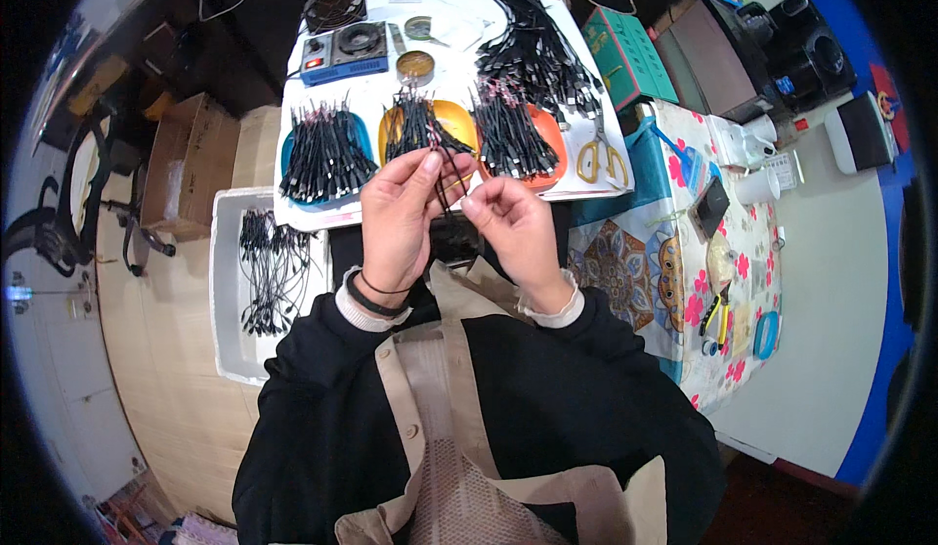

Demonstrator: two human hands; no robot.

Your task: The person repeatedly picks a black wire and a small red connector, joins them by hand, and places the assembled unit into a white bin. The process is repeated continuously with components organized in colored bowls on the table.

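My left hand point(399, 220) pinches thin black cables point(442, 189) between thumb and fingers, with their red and white wire ends pointing up. Close beside it, my right hand point(520, 236) has thumb and forefinger pressed together near the cables; what lies between those fingertips is too small to make out. Just beyond my hands are a blue tray point(368, 140), a yellow tray point(455, 121) and an orange tray point(549, 132). Bundles of short black cables point(324, 158) with metal plugs lie across them.
Gold-handled scissors point(602, 161) lie right of the trays. Behind stand a small blue fan device point(344, 54), a round tin point(415, 66) and a heap of black cables point(535, 51). A white foam box point(227, 286) with cables sits at left; yellow-handled pliers point(718, 318) lie at right.
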